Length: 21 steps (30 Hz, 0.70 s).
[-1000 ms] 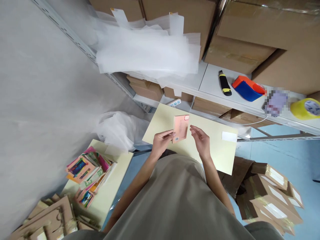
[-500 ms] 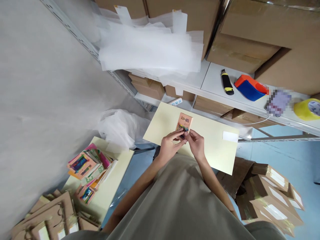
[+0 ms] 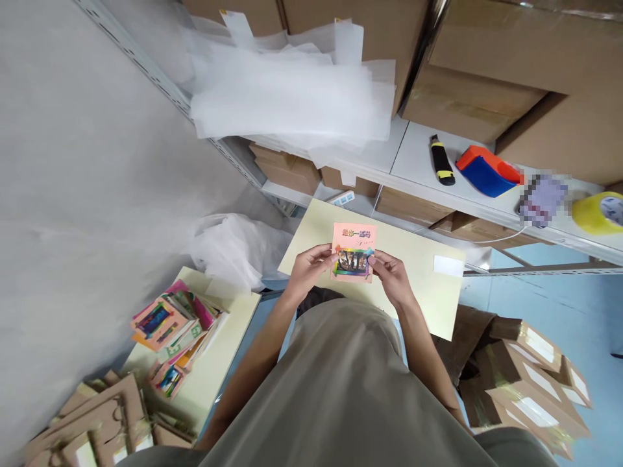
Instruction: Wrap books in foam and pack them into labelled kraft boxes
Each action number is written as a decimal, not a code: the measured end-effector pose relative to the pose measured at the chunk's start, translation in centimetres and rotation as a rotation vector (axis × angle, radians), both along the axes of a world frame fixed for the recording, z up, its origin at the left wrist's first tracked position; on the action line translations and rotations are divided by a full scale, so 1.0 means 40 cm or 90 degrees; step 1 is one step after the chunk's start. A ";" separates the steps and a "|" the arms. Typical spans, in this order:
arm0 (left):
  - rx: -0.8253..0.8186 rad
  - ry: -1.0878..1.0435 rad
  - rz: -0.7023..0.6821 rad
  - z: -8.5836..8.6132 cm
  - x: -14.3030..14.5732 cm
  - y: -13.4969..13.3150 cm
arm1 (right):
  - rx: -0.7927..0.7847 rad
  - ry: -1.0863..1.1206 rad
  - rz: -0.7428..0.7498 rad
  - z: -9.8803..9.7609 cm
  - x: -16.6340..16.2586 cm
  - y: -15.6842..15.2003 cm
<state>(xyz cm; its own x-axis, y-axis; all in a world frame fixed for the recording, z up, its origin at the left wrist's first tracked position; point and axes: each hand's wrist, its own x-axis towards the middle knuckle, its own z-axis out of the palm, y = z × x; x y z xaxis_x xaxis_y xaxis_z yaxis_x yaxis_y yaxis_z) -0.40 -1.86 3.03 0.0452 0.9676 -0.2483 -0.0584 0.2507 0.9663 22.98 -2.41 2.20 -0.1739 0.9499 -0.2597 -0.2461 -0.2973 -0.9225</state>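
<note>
Landmark: cream table [image 3: 440,298]. Pink booklet [image 3: 353,237] is held above it, front cover turned up toward the person. Left hand [image 3: 307,267] pinches the booklet's left edge; right hand [image 3: 389,271] pinches its right edge. Step in hand, judged: looking over the cover. Turning or setting it down would call for 1 hand easing off while the other supports. Book pile [image 3: 178,327] lies left of the table.
</note>
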 end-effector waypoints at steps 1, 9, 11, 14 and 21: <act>0.002 0.004 -0.001 0.002 0.003 0.001 | 0.005 -0.007 0.003 0.001 0.001 0.003; 0.056 0.056 -0.008 -0.011 -0.002 0.024 | 0.066 -0.073 -0.016 -0.003 0.009 0.020; 0.086 0.084 -0.002 -0.008 -0.006 0.026 | 0.095 -0.106 -0.027 0.002 0.012 0.021; 0.172 0.123 -0.010 0.010 -0.014 0.029 | 0.165 -0.141 -0.028 0.016 0.017 0.022; 0.268 0.158 -0.031 0.052 -0.022 0.031 | 0.218 -0.108 -0.027 0.027 0.020 0.020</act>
